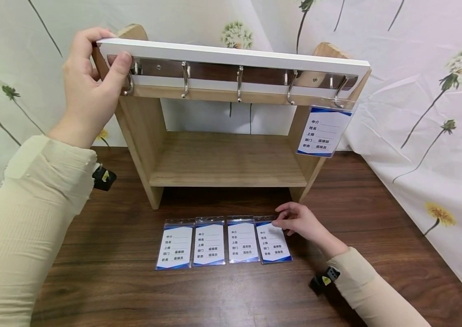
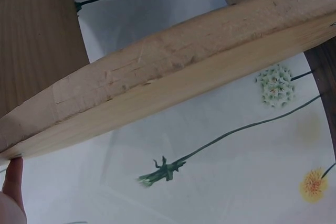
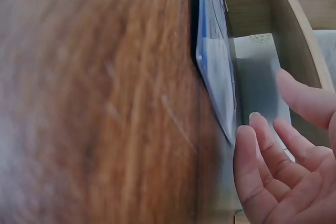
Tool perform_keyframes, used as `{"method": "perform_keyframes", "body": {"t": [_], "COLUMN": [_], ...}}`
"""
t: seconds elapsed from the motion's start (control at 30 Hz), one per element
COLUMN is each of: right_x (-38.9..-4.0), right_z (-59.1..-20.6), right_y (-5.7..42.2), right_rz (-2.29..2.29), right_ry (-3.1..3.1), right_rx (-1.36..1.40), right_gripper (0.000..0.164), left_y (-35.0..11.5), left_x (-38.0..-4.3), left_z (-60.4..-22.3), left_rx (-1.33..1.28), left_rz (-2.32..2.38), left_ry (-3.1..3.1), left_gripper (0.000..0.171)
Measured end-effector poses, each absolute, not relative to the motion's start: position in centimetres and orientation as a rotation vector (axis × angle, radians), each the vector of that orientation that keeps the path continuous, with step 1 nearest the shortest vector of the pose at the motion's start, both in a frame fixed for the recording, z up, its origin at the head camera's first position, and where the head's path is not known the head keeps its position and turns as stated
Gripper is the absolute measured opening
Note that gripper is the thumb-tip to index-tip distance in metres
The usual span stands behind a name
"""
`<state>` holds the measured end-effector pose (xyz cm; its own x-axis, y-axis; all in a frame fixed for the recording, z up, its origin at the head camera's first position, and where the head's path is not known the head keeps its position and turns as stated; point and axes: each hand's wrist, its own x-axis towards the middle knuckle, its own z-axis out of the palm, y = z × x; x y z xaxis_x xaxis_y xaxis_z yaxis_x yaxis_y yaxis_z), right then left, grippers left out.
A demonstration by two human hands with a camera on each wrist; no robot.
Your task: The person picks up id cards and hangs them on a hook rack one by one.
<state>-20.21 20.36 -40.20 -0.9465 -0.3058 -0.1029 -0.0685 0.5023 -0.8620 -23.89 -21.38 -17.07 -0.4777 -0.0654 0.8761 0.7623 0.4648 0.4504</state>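
Note:
A wooden shelf (image 1: 231, 159) stands on the table, with a white board (image 1: 231, 49) carrying several metal hooks along its upper front. My left hand (image 1: 93, 86) grips the shelf's upper left end, thumb across the front. One clear-sleeved name badge (image 1: 324, 131) hangs from the rightmost hook. Several more badges lie side by side before the shelf. Over the top right corner of the rightmost lying badge (image 1: 273, 244) is my right hand (image 1: 301, 222). In the right wrist view its thumb and fingers (image 3: 247, 156) are apart, close to the badge's edge; contact is unclear.
Left of that badge lie the other badges, the farthest left (image 1: 175, 245) near the shelf's left leg. A dark brown wooden table (image 1: 231, 295) carries everything. Flower-printed white cloth (image 1: 410, 91) closes in the back and right.

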Motion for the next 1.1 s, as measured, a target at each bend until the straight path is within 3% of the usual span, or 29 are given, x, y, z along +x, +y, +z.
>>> {"method": "perform_keyframes", "body": {"t": [0.83,1.1], "right_x": [-20.95,-20.98], "right_z": [-40.25,-40.31], "right_y": [19.79,19.7], "right_rz": [-1.049,-0.984], "right_ry": [2.513,2.554], "right_rx": [-0.503,-0.53], "right_gripper": [0.074,0.071], "left_y": [-21.58,-21.37], "left_x": [-24.15,-24.08], "left_z": [-17.16,-17.12], "left_rx": [-0.606,-0.583], "left_rz": [-1.168,-1.192], "left_ry": [-1.778,-1.772], "left_gripper": [0.022,0.022]}}
